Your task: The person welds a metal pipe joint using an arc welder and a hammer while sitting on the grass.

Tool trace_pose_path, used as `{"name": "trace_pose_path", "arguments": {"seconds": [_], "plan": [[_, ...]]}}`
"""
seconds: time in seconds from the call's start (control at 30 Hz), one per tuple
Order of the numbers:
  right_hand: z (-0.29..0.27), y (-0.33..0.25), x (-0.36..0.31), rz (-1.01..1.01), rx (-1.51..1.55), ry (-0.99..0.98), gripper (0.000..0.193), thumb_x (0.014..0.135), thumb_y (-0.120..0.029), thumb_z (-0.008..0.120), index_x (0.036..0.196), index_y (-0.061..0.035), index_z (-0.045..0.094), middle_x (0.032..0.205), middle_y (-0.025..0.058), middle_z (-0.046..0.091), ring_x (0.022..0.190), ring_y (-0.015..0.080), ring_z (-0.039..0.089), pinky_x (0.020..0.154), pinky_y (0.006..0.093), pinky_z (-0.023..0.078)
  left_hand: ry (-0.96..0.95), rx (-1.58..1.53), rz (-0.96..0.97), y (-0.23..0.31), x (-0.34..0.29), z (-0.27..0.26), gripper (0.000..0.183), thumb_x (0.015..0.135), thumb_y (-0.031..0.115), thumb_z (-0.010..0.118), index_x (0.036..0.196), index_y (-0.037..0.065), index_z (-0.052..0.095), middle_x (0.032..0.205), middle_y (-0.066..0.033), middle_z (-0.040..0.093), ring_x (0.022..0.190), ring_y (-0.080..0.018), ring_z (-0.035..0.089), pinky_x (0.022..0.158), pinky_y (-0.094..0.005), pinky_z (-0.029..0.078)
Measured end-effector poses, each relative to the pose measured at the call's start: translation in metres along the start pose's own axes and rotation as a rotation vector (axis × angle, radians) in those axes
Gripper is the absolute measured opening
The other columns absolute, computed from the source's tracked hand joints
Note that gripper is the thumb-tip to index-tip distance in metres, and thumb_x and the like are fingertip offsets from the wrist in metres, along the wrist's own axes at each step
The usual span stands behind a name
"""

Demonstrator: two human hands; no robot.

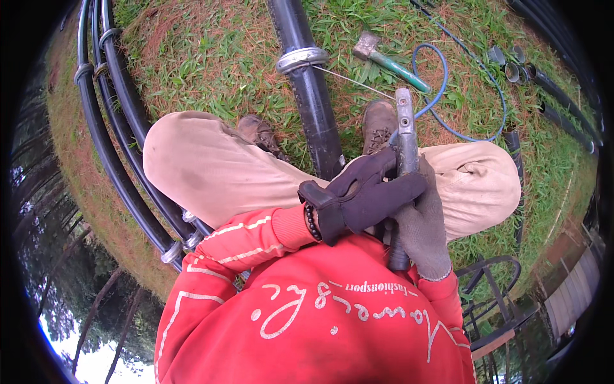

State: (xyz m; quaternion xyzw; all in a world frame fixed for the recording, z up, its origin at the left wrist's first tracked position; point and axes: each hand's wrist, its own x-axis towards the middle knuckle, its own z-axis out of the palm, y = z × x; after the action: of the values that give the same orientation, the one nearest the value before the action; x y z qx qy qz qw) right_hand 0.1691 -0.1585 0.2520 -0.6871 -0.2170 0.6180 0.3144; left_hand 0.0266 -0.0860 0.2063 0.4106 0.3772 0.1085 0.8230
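Note:
A grey metal hand tool (405, 134) stands in front of my body, with two bolts in its flat upper end and a dark grip below. My right hand (422, 221), in a grey glove, closes around its grip. From the left, my black-gloved left hand (368, 197) is closed at the tool's shaft, one finger crossing over it; its other fingertips are partly hidden. A thin rod (355, 82) runs between the tool's upper end and the metal coupling (302, 59) on a black pipe (313, 102) between my boots. Part of a blue cable (440, 96) passes behind the tool.
A hammer (391, 62) with a green handle lies on the grass beyond the tool. Several black pipes (105, 150) with metal couplings curve along my left. More pipe ends (515, 72) lie at the far right. A dark metal frame (495, 294) stands by my right elbow.

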Motion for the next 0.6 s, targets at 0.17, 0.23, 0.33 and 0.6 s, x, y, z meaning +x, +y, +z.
{"name": "trace_pose_path", "arguments": {"seconds": [0.17, 0.23, 0.33, 0.6], "plan": [[0.006, 0.009, -0.001, -0.049, -0.039, 0.173, 0.059, 0.100, -0.010, 0.067, 0.155, -0.0057, 0.045, 0.111, 0.0051, 0.066, 0.079, 0.0095, 0.067, 0.063, 0.0248, 0.056, -0.047, -0.099, -0.053, 0.006, -0.001, 0.004, 0.042, 0.104, 0.040, 0.070, 0.125, 0.003, 0.069, 0.106, -0.0073, 0.074, 0.096, -0.0154, 0.069, 0.087, -0.0356, 0.057], [-0.004, 0.028, 0.010, -0.320, -0.292, 0.153, 0.059, 0.100, -0.011, 0.068, 0.154, -0.0050, 0.046, 0.114, 0.0055, 0.066, 0.084, 0.0095, 0.067, 0.068, 0.0247, 0.057, -0.049, -0.082, -0.092, 0.005, -0.001, 0.004, 0.042, 0.104, 0.039, 0.070, 0.126, 0.003, 0.068, 0.106, -0.0074, 0.074, 0.098, -0.0151, 0.068, 0.088, -0.0357, 0.057], [-0.008, -0.005, 0.003, 0.050, -0.046, -0.008, 0.060, 0.100, -0.013, 0.069, 0.156, -0.0047, 0.046, 0.121, 0.0071, 0.065, 0.094, 0.0098, 0.068, 0.074, 0.0246, 0.058, -0.001, -0.033, -0.010, -0.003, 0.001, -0.001, 0.041, 0.104, 0.037, 0.071, 0.127, 0.003, 0.068, 0.108, -0.0079, 0.074, 0.099, -0.0141, 0.067, 0.089, -0.0351, 0.056], [-0.007, -0.004, 0.004, -0.159, -0.153, 0.041, 0.062, 0.098, -0.009, 0.068, 0.155, -0.0050, 0.045, 0.112, 0.0052, 0.065, 0.088, 0.0116, 0.065, 0.072, 0.0281, 0.056, -0.064, -0.082, 0.067, 0.003, 0.001, 0.000, 0.045, 0.104, 0.038, 0.071, 0.132, 0.003, 0.064, 0.108, -0.0075, 0.073, 0.097, -0.0140, 0.069, 0.084, -0.0343, 0.060]]}}
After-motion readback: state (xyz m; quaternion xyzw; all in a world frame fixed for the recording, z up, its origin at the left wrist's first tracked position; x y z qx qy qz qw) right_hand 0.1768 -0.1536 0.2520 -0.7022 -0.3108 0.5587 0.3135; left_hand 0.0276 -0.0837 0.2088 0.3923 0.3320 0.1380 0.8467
